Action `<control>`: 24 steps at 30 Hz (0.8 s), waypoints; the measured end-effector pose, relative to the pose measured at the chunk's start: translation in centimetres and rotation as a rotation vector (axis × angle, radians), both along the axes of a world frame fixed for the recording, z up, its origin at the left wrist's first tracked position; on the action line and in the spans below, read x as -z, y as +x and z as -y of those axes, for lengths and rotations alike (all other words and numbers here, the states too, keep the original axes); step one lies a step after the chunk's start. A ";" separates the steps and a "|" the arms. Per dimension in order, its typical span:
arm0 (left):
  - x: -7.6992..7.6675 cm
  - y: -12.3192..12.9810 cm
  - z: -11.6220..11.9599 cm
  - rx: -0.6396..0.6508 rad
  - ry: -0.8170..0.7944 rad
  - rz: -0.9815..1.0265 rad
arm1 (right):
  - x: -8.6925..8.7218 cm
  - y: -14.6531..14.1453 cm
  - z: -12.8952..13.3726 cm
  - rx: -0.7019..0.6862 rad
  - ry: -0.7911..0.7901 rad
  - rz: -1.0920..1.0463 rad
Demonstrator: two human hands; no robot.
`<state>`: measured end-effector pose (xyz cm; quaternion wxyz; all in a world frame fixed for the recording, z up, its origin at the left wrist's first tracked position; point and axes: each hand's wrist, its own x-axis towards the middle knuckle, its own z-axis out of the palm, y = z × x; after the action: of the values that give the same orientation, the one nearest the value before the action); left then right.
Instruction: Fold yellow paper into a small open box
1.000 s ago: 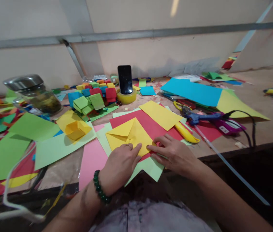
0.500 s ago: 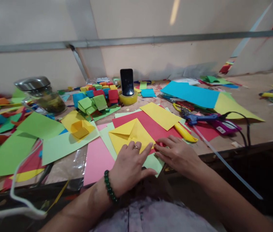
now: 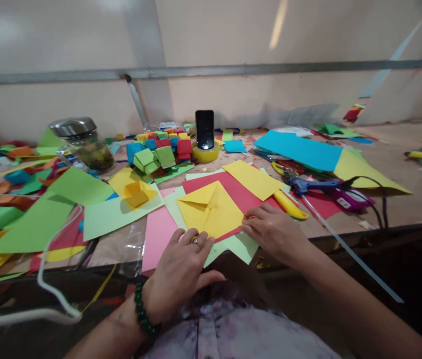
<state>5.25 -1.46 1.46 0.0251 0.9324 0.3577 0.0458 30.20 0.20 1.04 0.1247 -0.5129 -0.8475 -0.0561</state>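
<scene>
A square of yellow paper [image 3: 218, 212] with folded-in flaps lies on red paper [image 3: 203, 185] and pale green sheets in front of me. My left hand [image 3: 184, 262], with a ring and a green bead bracelet, rests at its near edge, palm down. Its fingers are stretched and the thumb stands apart. At the square's right corner, my right hand [image 3: 270, 232] has its fingers bent together on the paper; its thumb is hidden. A plain yellow sheet [image 3: 253, 179] lies just beyond, beside a yellow-handled cutter [image 3: 291, 206].
Left lie green sheets [image 3: 27, 224], a yellow paper box [image 3: 136, 194] and a white cable [image 3: 42, 269]. Behind stand paper cubes [image 3: 153, 159], a lidded glass jar [image 3: 93, 152] and a phone [image 3: 205, 130] on a tape roll [image 3: 206, 153]. A blue-handled glue gun [image 3: 315, 185] lies right.
My left hand has slid down and left, off the middle of the yellow square to its near edge. My right fingers have drawn in at its right corner. The view has shifted slightly.
</scene>
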 end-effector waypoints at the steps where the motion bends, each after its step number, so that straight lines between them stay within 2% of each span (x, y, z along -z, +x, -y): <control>1: 0.1 -0.1 0.0 -0.003 0.000 0.011 | -0.1 -0.7 -0.2 0.047 -0.025 -0.019; 6: 0.4 0.4 -0.1 -0.044 -0.022 0.047 | -0.4 -3.0 -1.8 0.233 -0.240 -0.166; 8: 0.7 0.5 -0.1 -0.049 -0.019 0.063 | -0.5 -2.5 -2.5 0.281 -0.297 -0.194; 12: 1.5 -0.2 0.3 -0.049 -0.009 0.116 | -0.7 0.8 -3.4 0.392 -0.425 -0.214; 16: 2.1 -1.4 0.7 -0.046 -0.011 0.165 | -0.6 2.9 -3.5 0.393 -0.492 -0.304; 24: 2.6 -2.5 1.1 -0.058 -0.030 0.230 | -1.0 2.4 -3.9 0.420 -0.533 -0.279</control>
<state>2.79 -2.56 -1.17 0.0787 0.9097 0.3800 0.1478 32.63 4.09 2.05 0.0869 -0.6929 -0.6835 0.2127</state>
